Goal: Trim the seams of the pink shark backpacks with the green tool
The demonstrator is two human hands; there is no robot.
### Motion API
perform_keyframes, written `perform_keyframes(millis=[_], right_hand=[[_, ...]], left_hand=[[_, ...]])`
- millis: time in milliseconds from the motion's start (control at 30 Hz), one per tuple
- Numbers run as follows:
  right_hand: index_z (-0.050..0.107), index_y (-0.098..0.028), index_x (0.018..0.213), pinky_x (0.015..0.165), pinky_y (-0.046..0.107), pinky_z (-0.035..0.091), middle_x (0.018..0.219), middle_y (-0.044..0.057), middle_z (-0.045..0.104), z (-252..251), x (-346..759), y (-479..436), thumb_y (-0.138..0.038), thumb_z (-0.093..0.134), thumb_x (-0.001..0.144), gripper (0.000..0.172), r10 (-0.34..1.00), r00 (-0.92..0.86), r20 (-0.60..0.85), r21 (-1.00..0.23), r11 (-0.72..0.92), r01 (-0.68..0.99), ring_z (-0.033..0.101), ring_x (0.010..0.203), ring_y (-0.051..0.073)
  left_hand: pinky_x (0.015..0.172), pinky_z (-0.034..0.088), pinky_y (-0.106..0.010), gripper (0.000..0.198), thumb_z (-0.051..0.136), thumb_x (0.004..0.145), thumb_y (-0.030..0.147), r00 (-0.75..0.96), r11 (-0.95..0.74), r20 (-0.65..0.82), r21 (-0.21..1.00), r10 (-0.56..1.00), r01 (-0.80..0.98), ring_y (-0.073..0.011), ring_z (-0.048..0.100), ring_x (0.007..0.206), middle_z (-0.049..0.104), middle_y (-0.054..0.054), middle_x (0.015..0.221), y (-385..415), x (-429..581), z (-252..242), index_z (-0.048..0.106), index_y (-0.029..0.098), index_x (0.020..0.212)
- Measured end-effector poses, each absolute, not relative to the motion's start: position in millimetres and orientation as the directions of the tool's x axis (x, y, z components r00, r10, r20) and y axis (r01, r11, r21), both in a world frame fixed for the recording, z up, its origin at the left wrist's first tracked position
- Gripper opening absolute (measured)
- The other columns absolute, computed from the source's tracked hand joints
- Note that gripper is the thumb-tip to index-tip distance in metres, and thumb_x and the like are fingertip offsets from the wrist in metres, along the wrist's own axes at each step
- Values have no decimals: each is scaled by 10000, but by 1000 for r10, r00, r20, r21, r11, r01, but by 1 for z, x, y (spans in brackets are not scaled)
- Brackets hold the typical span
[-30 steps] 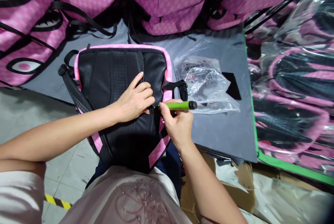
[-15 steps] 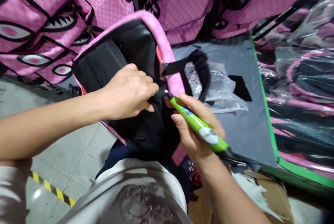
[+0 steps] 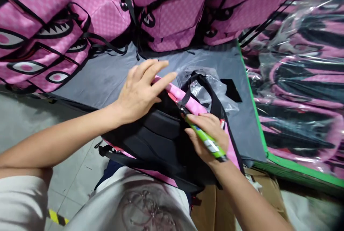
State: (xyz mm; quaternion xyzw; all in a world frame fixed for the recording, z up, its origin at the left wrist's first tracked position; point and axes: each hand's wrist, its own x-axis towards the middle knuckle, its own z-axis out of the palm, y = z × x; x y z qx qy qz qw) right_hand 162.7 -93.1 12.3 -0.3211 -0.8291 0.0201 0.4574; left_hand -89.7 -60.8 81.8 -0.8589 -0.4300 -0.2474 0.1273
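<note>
A black-and-pink backpack (image 3: 158, 130) lies tilted in front of me, its black side up and its pink rim towards the table. Over its far edge is my left hand (image 3: 142, 91), open with the fingers spread; whether the fingertips touch the bag I cannot tell. My right hand (image 3: 209, 130) closes round a bright green pen (image 3: 206, 141) with a black end and a pale label. The pen's front end points at the pink rim, close to a black strap loop (image 3: 212, 94). Part of the bag's opening is hidden behind my left hand.
Pink backpacks with eye and teeth prints (image 3: 172, 19) are stacked along the back and left. A grey table top (image 3: 88, 76) carries crumpled clear plastic (image 3: 228, 100) and a black piece (image 3: 232, 89). Plastic-wrapped pink bags (image 3: 301, 91) lie right, beyond a green edge (image 3: 255, 112). Cardboard (image 3: 206, 209) sits below.
The backpack has turned from showing its open inside to lying with its black side up. My left hand has come out of it and spread its fingers. My right hand still holds the pen.
</note>
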Motion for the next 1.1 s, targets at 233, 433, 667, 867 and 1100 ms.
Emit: perform_keyframes(millis=[233,433,667,867,1100], right_hand=[[610,-255,1223,801,409,522,1004,71,756,6,128,-111,-151,654,858,381,548,-418,724,-349,814,464,726,889,233],[602,-227,1238,814,426,537,999,98,754,-8,137,-107,-92,642,837,425,550,-412,726,-350,812,467,727,910,246],[622,-244,1217,809,439,566,979,72,757,-16,137,-96,-115,650,834,405,648,-220,729,-525,736,428,724,877,244],[615,-243,1246,815,417,600,987,68,772,-18,140,-89,-133,613,876,386,740,-182,647,-609,645,461,740,886,245],[624,-223,1244,854,399,586,1023,79,768,-8,158,-78,-304,599,924,330,829,-246,502,-703,557,442,733,935,249]], left_hand=[[1001,359,-488,637,661,856,365,561,-559,159,-58,812,827,-327,524,1177,600,-153,1280,-10,-60,86,445,173,1424],[1144,227,-494,705,615,888,325,797,-773,144,-194,587,604,-286,407,1353,483,-135,1441,-5,-54,70,296,211,1507],[1165,91,-640,1229,802,674,421,787,-758,65,-234,613,609,-411,214,1473,200,-186,1606,-3,-42,53,-11,226,1575],[1148,243,-560,1116,753,759,428,706,-678,42,-243,707,694,-364,396,1369,370,-193,1526,3,-32,47,33,200,1581],[1146,201,-633,1039,761,765,403,541,-525,94,-150,836,838,-414,204,1471,186,-206,1626,-4,-29,42,151,168,1572]])
